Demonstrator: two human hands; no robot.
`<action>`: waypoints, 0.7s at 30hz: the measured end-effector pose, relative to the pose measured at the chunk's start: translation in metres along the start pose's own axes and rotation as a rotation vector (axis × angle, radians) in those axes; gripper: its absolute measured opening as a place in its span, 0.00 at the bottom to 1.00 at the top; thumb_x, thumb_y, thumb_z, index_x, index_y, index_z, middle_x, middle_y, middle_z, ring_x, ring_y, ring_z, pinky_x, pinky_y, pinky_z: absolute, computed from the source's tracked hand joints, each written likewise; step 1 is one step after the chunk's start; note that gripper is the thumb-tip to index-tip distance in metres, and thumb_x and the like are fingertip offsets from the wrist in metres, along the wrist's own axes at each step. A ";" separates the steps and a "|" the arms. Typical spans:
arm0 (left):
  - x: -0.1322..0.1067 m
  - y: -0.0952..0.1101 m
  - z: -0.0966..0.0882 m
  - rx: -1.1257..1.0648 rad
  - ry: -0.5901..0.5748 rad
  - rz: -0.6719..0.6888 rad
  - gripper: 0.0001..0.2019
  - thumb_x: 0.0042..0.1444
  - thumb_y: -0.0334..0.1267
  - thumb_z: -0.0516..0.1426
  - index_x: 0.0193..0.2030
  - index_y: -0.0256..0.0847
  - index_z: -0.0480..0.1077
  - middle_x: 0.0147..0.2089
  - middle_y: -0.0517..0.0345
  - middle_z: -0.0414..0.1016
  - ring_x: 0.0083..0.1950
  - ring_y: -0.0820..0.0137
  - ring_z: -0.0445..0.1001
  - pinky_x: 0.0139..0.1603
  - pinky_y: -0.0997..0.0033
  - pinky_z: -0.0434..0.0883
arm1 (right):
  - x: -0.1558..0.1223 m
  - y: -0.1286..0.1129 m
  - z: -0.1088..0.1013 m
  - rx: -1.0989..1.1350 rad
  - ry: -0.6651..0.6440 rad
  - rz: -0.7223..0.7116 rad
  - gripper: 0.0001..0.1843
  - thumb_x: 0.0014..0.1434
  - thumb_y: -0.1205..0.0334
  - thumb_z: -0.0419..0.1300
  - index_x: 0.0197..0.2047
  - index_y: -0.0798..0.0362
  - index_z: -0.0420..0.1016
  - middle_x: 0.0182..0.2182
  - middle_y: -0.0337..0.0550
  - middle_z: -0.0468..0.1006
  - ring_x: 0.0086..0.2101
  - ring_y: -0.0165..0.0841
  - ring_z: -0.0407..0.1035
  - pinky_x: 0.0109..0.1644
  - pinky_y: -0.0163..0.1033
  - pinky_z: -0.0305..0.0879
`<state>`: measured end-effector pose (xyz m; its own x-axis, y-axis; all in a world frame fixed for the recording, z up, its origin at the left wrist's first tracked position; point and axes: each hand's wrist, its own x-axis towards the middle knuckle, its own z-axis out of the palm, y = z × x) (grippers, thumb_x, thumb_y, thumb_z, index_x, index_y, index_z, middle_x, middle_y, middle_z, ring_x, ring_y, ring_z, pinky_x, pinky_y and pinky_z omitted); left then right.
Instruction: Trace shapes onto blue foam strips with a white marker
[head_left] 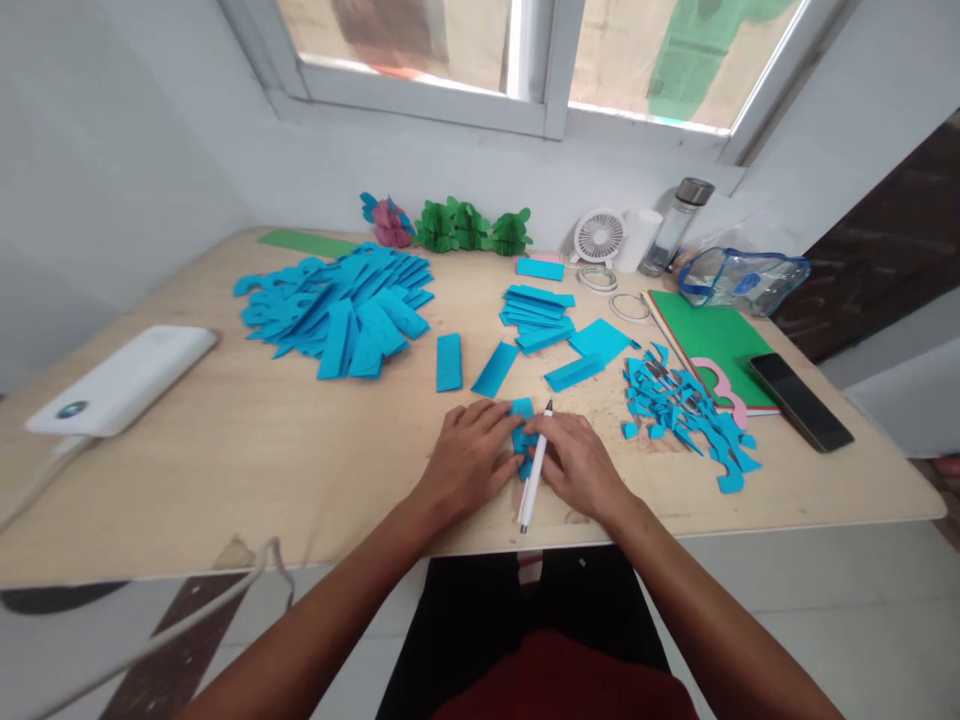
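Note:
A small piece of blue paper (520,410) lies on the table at the front edge, between my two hands. My left hand (469,452) rests on its left side, with fingertips and thumb pressing it. From the right, my right hand (576,462) reaches over the paper with bent fingers. A white pen (532,480) is tucked against those fingers, dark tip pointing away from me. Part of the paper is hidden by fingers and pen. Just beyond lie a blue strip (449,362) and a folded blue piece (495,369).
Many blue cutouts (352,300) are heaped at left, folded strips (534,308) mid-table, scraps (675,400) at right. A phone (799,400) overlaps a green sheet (720,340). A power bank (127,378) sits far left; a fan (599,237) and bottle (677,228) stand behind.

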<state>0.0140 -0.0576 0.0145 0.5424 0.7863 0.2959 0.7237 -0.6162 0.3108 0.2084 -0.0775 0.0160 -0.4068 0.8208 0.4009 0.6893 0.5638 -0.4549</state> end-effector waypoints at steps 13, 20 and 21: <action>-0.005 0.000 0.004 -0.014 0.064 -0.023 0.17 0.61 0.40 0.57 0.56 0.39 0.71 0.59 0.46 0.75 0.62 0.53 0.68 0.58 0.49 0.64 | 0.000 0.000 0.000 0.014 -0.033 0.020 0.10 0.62 0.68 0.56 0.46 0.49 0.72 0.43 0.49 0.79 0.48 0.42 0.71 0.53 0.47 0.63; -0.006 0.004 0.001 -0.023 0.046 -0.013 0.17 0.61 0.38 0.55 0.57 0.41 0.71 0.61 0.46 0.73 0.62 0.52 0.67 0.58 0.48 0.63 | 0.002 0.000 0.001 0.020 -0.037 0.014 0.13 0.62 0.68 0.55 0.49 0.49 0.71 0.43 0.49 0.79 0.48 0.42 0.71 0.53 0.49 0.63; -0.006 0.004 0.001 -0.014 0.050 -0.010 0.17 0.61 0.38 0.55 0.57 0.41 0.71 0.61 0.46 0.73 0.62 0.51 0.67 0.58 0.48 0.63 | 0.002 0.000 0.000 0.021 -0.037 0.013 0.13 0.63 0.68 0.55 0.50 0.48 0.71 0.43 0.48 0.79 0.48 0.42 0.71 0.53 0.49 0.63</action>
<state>0.0143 -0.0645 0.0132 0.5129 0.7896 0.3369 0.7227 -0.6089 0.3269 0.2070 -0.0761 0.0167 -0.4196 0.8308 0.3656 0.6822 0.5544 -0.4767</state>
